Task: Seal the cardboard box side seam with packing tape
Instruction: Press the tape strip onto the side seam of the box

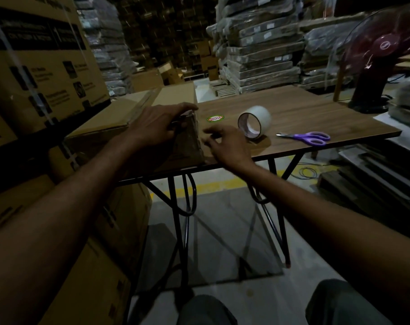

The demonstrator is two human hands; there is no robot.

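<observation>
A long flat cardboard box (119,113) lies on the left part of the wooden table (316,113). Its near end face, covered in shiny tape, points toward me. My left hand (157,123) rests on the box's top near corner, fingers spread over the edge. My right hand (225,145) hovers beside the taped end face, fingers loosely bent and empty. A roll of clear packing tape (254,124) stands on edge on the table just behind my right hand. Purple-handled scissors (309,137) lie to the roll's right.
Large printed cartons (35,62) are stacked at the left, against the box. A dark red pedestal fan (377,57) stands at the table's far right. Wrapped flat packs are piled behind. A small oval sticker (215,118) is on the tabletop. My knees show below.
</observation>
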